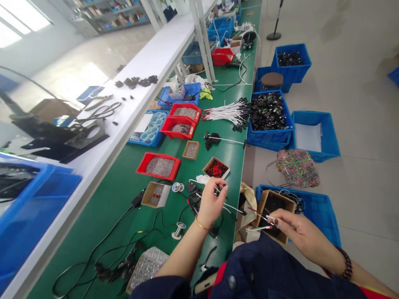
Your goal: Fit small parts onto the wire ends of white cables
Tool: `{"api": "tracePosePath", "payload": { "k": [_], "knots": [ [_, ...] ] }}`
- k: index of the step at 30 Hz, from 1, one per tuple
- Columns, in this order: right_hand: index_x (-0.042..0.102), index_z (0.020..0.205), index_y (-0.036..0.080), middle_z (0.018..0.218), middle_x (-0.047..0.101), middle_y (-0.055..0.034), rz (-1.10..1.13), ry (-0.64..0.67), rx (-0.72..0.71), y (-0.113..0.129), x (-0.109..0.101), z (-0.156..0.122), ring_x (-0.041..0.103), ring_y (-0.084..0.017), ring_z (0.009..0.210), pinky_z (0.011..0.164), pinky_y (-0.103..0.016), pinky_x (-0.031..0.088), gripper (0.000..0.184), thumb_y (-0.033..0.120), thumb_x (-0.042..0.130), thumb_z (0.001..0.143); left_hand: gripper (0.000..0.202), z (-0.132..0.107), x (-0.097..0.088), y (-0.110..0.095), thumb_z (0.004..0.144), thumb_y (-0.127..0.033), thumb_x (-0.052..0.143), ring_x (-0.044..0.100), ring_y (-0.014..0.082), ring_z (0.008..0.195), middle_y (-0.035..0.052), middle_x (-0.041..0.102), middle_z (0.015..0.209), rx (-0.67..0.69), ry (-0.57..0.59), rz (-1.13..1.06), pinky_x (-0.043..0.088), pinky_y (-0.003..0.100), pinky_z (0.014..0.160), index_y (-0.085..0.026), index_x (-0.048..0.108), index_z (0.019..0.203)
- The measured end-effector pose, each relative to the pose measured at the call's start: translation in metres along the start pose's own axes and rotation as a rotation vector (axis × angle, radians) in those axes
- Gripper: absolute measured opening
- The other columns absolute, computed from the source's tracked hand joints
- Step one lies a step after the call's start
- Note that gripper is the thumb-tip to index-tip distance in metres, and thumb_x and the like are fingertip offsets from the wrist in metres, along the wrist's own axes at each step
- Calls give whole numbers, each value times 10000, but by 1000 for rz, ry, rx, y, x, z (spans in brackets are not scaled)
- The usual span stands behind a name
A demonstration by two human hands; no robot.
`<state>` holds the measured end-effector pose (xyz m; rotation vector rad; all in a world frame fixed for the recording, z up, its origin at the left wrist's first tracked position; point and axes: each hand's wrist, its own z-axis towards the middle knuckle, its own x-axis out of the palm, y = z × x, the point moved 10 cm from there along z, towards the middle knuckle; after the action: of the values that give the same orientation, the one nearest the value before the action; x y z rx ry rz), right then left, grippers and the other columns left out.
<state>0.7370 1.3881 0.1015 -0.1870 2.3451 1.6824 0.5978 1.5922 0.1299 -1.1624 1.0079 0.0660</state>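
Observation:
My left hand (212, 199) pinches a thin white cable (232, 207) with a small black end near the fingertips. My right hand (299, 228) holds thin white-sheathed wires (260, 227) with red tips between finger and thumb, above a cardboard box of black parts (274, 211). Under my left hand, black plugs and cords (193, 198) lie on the green workbench (115, 220). A small box of red-and-black parts (216, 168) stands just beyond that hand. A solder spool (177, 187) sits to its left.
Red trays (158, 166) and small boxes of metal pieces stand on the bench. A bundle of white wires (226, 114) reaches toward a blue crate of black components (269, 120). More blue crates (314, 137) stand on the floor. Black cords (102, 253) trail across the bench's near side.

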Motion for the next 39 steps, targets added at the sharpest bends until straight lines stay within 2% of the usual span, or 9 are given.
{"api": "tracePosePath", "payload": {
  "k": [3, 5, 9, 14, 22, 29, 34, 37, 39],
  "knots": [
    [718, 1027, 214, 967, 749, -52, 4, 42, -130, 38, -3, 4, 677, -194, 880, 762, -279, 503, 445, 521, 396, 1038, 87, -39, -29, -47, 962, -288, 605, 635, 168, 898, 32, 683, 948, 65, -47, -192, 501, 316, 862, -211, 629, 994],
    [720, 994, 213, 912, 745, -47, -21, 61, -211, 60, -5, 4, 665, -176, 804, 710, -271, 495, 431, 501, 402, 1041, 80, -57, -41, -63, 965, -281, 626, 648, 176, 899, 37, 699, 936, 43, -63, -387, 498, 326, 858, -212, 636, 1004],
    [712, 962, 214, 831, 728, -35, -43, 75, -347, 96, -7, 1, 649, -152, 719, 645, -249, 491, 396, 467, 417, 1043, 67, -81, -57, -78, 931, -260, 701, 631, 175, 913, 29, 681, 929, 14, -98, -653, 485, 308, 838, -219, 663, 968],
    [706, 903, 210, 768, 679, -15, -38, 146, -438, 128, 1, -2, 608, -120, 664, 620, -223, 467, 396, 467, 437, 1039, 80, -108, -76, -86, 928, -215, 710, 576, 135, 906, -4, 627, 937, 44, -215, -743, 454, 256, 833, -260, 671, 982],
    [715, 921, 206, 754, 675, -19, -115, 280, -403, 131, 18, -1, 581, -118, 629, 575, -238, 411, 450, 537, 428, 1021, 79, -125, -86, -91, 935, -211, 697, 562, 150, 899, 10, 610, 939, 54, -264, -737, 440, 276, 820, -253, 673, 998],
    [724, 914, 210, 730, 659, -2, -123, 271, -423, 138, 17, -1, 561, -105, 594, 558, -234, 392, 430, 522, 448, 1020, 82, -127, -86, -88, 941, -217, 690, 558, 150, 897, 4, 614, 950, 49, -270, -743, 435, 280, 827, -268, 677, 1004],
    [706, 895, 202, 714, 651, -3, -161, 248, -396, 133, 17, 2, 572, -120, 612, 567, -241, 397, 454, 542, 433, 1020, 76, -128, -87, -92, 955, -224, 670, 561, 157, 902, 5, 602, 950, 70, -244, -711, 436, 287, 814, -269, 655, 1014],
    [700, 904, 206, 706, 646, -2, -193, 236, -392, 131, 17, 3, 559, -121, 598, 552, -247, 381, 463, 548, 412, 1024, 76, -129, -93, -96, 975, -220, 635, 570, 170, 908, 10, 611, 958, 109, -253, -552, 439, 313, 824, -271, 629, 1031],
    [700, 917, 216, 717, 657, 4, -234, 237, -391, 132, 19, 3, 570, -119, 605, 569, -249, 385, 440, 528, 411, 1028, 99, -130, -98, -105, 961, -197, 650, 575, 190, 940, 19, 645, 973, 169, -276, -287, 417, 345, 860, -264, 628, 1031]
  ]
}}
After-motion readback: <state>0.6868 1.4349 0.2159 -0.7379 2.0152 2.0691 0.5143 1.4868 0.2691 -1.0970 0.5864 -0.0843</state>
